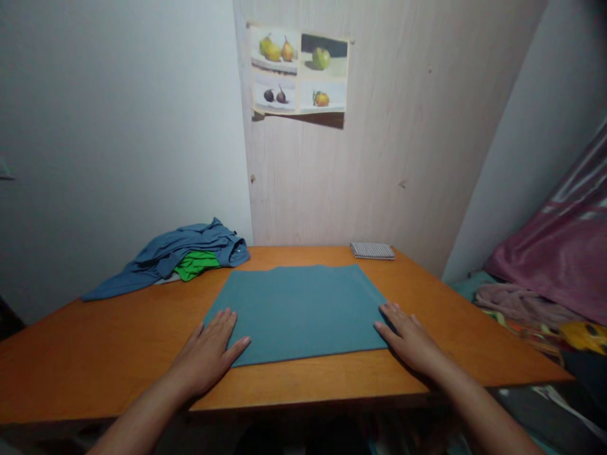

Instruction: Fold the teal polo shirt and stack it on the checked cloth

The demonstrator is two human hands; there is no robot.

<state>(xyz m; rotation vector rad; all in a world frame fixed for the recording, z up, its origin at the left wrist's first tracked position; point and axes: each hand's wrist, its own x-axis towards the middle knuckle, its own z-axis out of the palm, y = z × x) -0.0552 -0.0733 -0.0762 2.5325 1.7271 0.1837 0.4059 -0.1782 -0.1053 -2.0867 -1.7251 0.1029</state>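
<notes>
1 blue cloth (303,316) is laid flat near the front edge of the table (118,354), its sides held down by the left hand (208,347) and right hand (408,335), both spread. Smoothing appears nearly done. A checked cloth (372,251) is neatly folded by the back right corner; clothes (175,253) are left crumpled at the back left.

Teal cloth (303,313) partly hidden under hands (208,351); pink fabric (552,259) cut off by right edge.
</notes>
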